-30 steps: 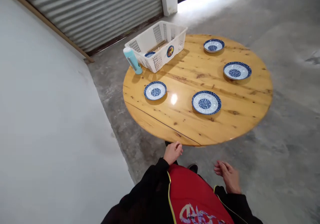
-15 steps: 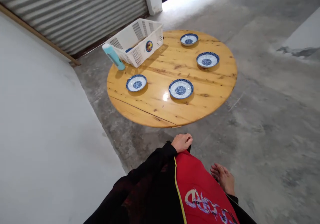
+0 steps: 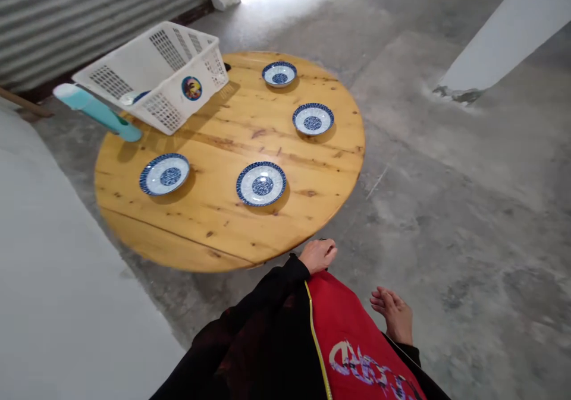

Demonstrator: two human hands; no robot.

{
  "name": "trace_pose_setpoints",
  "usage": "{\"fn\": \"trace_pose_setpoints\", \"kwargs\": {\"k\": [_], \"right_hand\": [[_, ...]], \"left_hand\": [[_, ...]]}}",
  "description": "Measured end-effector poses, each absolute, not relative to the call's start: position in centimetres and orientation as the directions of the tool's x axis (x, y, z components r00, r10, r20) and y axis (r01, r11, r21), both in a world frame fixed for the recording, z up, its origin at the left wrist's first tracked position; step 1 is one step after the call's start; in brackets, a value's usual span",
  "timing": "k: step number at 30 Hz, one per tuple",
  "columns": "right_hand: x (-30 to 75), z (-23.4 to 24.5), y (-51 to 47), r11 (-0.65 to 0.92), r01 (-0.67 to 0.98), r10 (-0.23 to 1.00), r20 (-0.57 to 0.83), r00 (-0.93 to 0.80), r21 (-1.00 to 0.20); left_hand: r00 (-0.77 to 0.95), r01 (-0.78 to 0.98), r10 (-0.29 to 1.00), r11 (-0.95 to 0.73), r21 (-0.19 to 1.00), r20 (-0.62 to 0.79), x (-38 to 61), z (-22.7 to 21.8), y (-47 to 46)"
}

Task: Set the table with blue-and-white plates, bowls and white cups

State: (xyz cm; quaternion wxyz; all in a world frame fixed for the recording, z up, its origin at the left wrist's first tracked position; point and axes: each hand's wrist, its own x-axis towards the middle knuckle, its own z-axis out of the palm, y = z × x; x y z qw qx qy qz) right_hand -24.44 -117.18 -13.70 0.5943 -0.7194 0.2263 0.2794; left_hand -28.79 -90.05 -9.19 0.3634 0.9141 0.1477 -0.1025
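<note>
My left hand (image 3: 318,255) is closed at the front of my body, close to the table's near edge. Its fingers curl inward, so whatever they may hold is hidden. My right hand (image 3: 393,315) hangs beside my red and black jacket (image 3: 345,323), over the floor, with loosely bent fingers and nothing visible in it. Ahead, several blue-and-white plates lie apart on the round wooden table (image 3: 214,233): a near left plate (image 3: 165,175), a near middle plate (image 3: 261,183), a right plate (image 3: 313,119) and a far plate (image 3: 279,75). Neither hand touches them.
A white plastic basket (image 3: 191,100) stands on the table's far left, with some contents partly visible. Beside it leans a light-blue bottle-like container (image 3: 100,110). A white wall (image 3: 57,269) runs along the left, and a white pillar (image 3: 495,43) rises from the concrete floor (image 3: 446,210) at right.
The table and everything on it sit larger and further left in view, as I have moved closer and turned right. Both hands keep nearly the same pose.
</note>
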Motion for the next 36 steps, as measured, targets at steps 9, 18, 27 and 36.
{"fn": "trace_pose_setpoints", "kwargs": {"k": [9,18,27,36], "right_hand": [[-12.2,-12.6,-116.4,-0.246,-0.627,0.007,-0.648,0.762,-0.740],[-4.6,-12.8,-112.4,-0.421,-0.586,0.294,-0.715,0.635,-0.693],[15.3,-12.0,-115.0,-0.400,-0.403,0.337,-0.541,0.771,-0.823],[27.8,-13.1,-114.6,-0.386,-0.382,0.403,-0.526,0.749,-0.840]], "left_hand": [[0.934,0.354,0.252,-0.581,0.733,-0.252,-16.6,-8.2,-89.2],[0.866,0.497,0.338,-0.503,0.707,-0.368,-12.4,-8.9,-90.4],[0.836,0.514,0.464,-0.474,0.715,-0.294,3.0,-6.6,-92.9],[0.816,0.564,0.496,-0.569,0.599,-0.298,12.2,-6.5,-94.5]]}}
